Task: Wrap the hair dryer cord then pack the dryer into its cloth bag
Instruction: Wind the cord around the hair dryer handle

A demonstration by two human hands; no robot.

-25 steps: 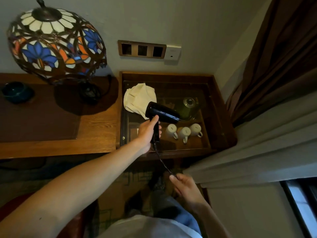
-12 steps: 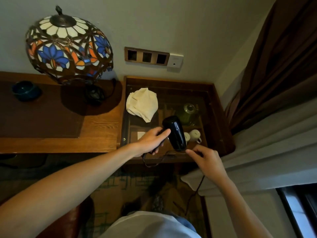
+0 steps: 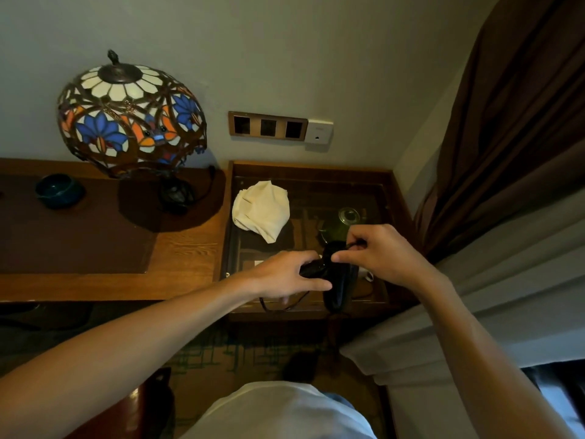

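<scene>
The black hair dryer (image 3: 340,288) hangs nozzle-down over the front of the glass-topped side table (image 3: 395,191). My left hand (image 3: 285,275) grips its folded handle from the left. Over the dryer's top, my right hand (image 3: 380,255) pinches the thin black cord (image 3: 353,246) between thumb and fingers. A loop of cord (image 3: 278,307) sags below my left hand. The cream cloth bag (image 3: 262,210) lies crumpled at the back left of the table, apart from both hands.
A stained-glass lamp (image 3: 129,118) and a teal bowl (image 3: 58,190) stand on the wooden desk (image 3: 183,264) to the left. Under the table's glass sits a green teapot (image 3: 342,221). Sockets (image 3: 267,125) are on the wall. Curtains (image 3: 506,185) hang close on the right.
My right hand rose from beside the dryer to its top, pinching the cord. The dryer turned further nozzle-down in my left hand. The camera tilted and came closer.
</scene>
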